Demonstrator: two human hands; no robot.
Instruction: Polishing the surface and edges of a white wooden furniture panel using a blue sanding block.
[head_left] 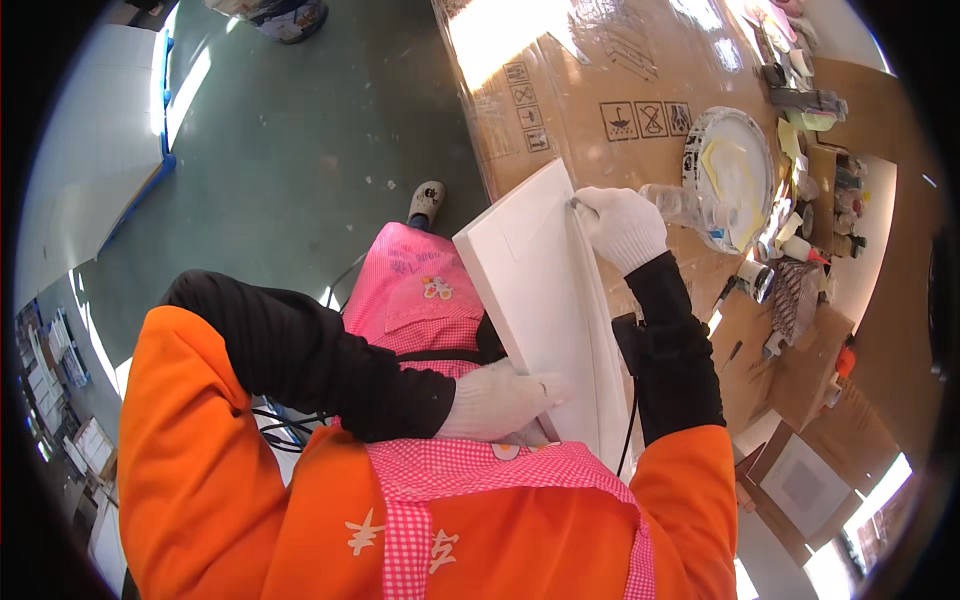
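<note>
A thick white rectangular panel (pixel 540 290) is tilted in front of my body, its lower end near my apron. My left hand (pixel 505 400), in a white knit glove, grips the panel's near left edge, fingers lying over its face. At the panel's far right edge is my right hand (pixel 622 228), also gloved, with its fingers pinched together. A small grey bit shows at those fingertips, too small to name. Just right of the right hand lies a clear plastic cup (pixel 675 205) on its side.
A cardboard-covered table (pixel 560 110) stands ahead and to the right. On it are a round white lid-like tray (pixel 725 165) with yellow sheets, a checked cloth (pixel 795 295) and several bottles and small containers. A bucket (pixel 285 15) stands on the green floor (pixel 300 130) at far left.
</note>
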